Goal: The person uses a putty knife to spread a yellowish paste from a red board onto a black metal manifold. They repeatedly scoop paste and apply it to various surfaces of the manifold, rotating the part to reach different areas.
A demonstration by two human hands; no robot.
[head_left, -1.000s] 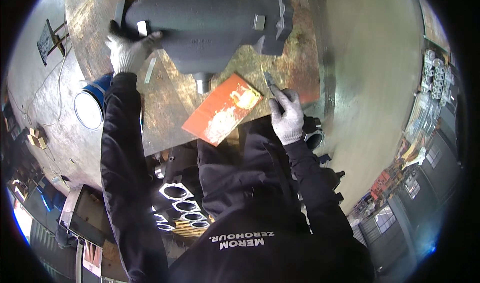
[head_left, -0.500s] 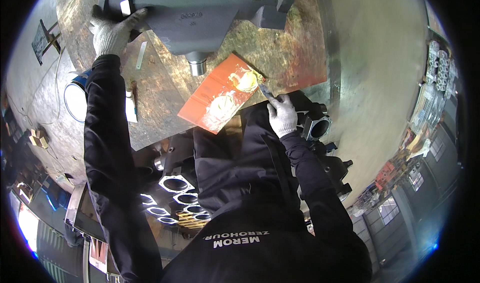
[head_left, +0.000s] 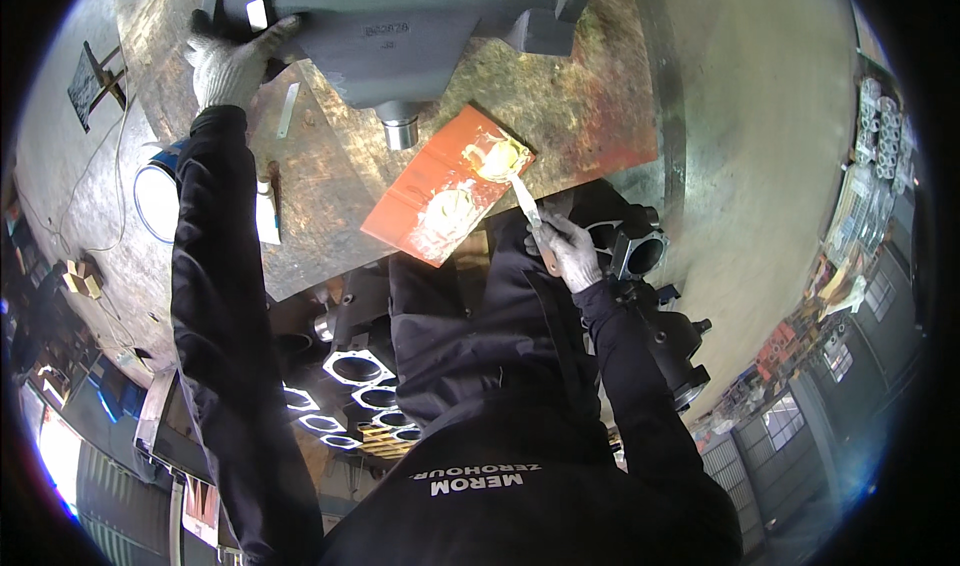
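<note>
One blue can (head_left: 155, 201) (left sleeve (head_left: 215, 236) partly across), left of red board (head_left: 415, 194)

Pale grey floor (head_left: 765, 146), bright window (head_left: 783, 422), grey wall (head_left: 825, 446)

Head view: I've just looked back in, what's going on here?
A person in gloves is at a worktable. Their right hand holds a spatula, its blade tip at the yellow paste on a reddish board. The left hand is on the left end of a large dark casting; whether it grips or merely rests there is unclear. The board lies on the near side of the casting.
</note>
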